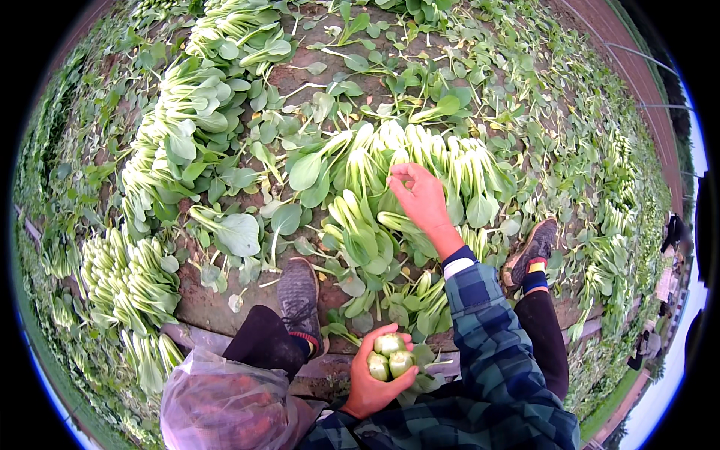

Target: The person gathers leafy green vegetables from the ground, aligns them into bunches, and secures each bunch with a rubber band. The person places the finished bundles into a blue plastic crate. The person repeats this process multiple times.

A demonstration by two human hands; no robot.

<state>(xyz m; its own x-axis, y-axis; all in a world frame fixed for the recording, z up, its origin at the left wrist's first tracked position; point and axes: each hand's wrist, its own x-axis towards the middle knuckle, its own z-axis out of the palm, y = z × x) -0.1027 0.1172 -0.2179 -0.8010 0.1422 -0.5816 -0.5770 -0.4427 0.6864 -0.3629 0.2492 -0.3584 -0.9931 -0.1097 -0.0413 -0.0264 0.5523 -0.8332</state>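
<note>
My left hand (372, 376) is low in front of my body, gripping a small bundle of bok choy (388, 353). Three cut pale-green stem bases face up, and its leaves hang partly hidden below the palm. My right hand (417, 194) reaches forward over a row of cut bok choy (416, 140) on the ground. Its thumb and forefinger are bent with a gap between them, and nothing shows in them. Whether the fingertips touch the stems beneath is unclear. Just left of that wrist lies a loose group of bok choy heads (357, 230).
Stacked bok choy (180, 107) runs along the left, with another dense pile (126, 275) nearer me. Loose leaves (239, 233) litter the soil. My shoes (298, 295) straddle the row. Translucent plastic film (236, 399) covers something reddish at lower left. More harvested greens (616, 214) lie far right.
</note>
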